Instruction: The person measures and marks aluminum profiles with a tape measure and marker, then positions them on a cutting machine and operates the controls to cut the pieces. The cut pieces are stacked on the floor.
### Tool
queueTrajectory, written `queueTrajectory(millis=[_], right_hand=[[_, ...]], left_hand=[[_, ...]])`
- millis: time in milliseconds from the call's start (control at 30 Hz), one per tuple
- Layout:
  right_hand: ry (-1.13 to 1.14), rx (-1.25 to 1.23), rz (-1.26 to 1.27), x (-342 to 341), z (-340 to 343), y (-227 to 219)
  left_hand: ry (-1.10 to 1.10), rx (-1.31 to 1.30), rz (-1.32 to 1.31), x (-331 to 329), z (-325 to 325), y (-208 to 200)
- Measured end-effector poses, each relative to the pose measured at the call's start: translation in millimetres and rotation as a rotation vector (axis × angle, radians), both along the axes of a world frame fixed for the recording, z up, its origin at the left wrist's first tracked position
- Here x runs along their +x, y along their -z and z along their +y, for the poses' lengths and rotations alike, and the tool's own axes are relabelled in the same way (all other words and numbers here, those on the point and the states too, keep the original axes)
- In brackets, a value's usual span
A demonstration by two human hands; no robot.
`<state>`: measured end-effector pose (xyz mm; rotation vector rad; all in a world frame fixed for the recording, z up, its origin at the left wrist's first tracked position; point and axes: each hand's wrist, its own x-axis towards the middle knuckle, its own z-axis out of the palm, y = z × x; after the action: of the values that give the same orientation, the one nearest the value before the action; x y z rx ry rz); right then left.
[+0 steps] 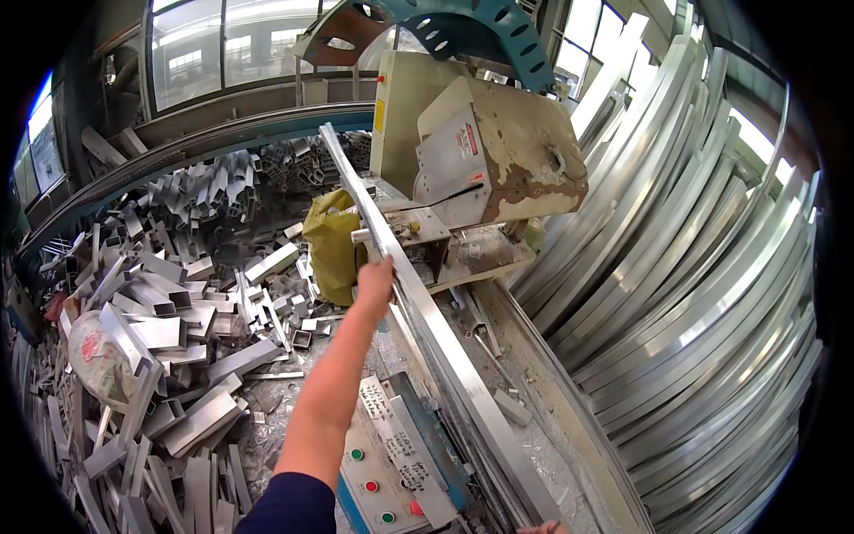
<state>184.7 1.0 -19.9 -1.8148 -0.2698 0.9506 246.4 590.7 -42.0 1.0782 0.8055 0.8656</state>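
A long silvery aluminium profile (449, 343) slants from the lower right up to the saw machine, its far end raised past the machine's metal block. My left hand (375, 283) reaches far forward on a stretched arm in a dark sleeve. Its fingers close on the profile's left edge, just this side of the block. Of my right hand (544, 528), only a small part shows at the bottom edge, beside the near end of the profile; its grip is hidden. Below my left forearm is a control panel (363, 485) with green and red buttons and a handwritten strip (405, 445).
A saw machine (498, 151) with a worn beige cover stands ahead. Beside it hangs a yellow-green bag (329, 249). Heaped aluminium offcuts (169, 329) and a white sack (100, 360) fill the left floor. Long profiles (685, 294) lean in stacks at the right.
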Motion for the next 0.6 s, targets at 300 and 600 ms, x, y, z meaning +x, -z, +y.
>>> queueTrajectory(millis=[300,600], right_hand=[[0.067,0.132,-0.052,78.6,180.7,-29.2],[0.033,0.298,0.134,128.5,340.0,-23.1]], left_hand=[[0.111,0.152,-0.030,33.0,8.0,-9.6],[0.166,0.235,0.008,54.5,32.3,8.8]])
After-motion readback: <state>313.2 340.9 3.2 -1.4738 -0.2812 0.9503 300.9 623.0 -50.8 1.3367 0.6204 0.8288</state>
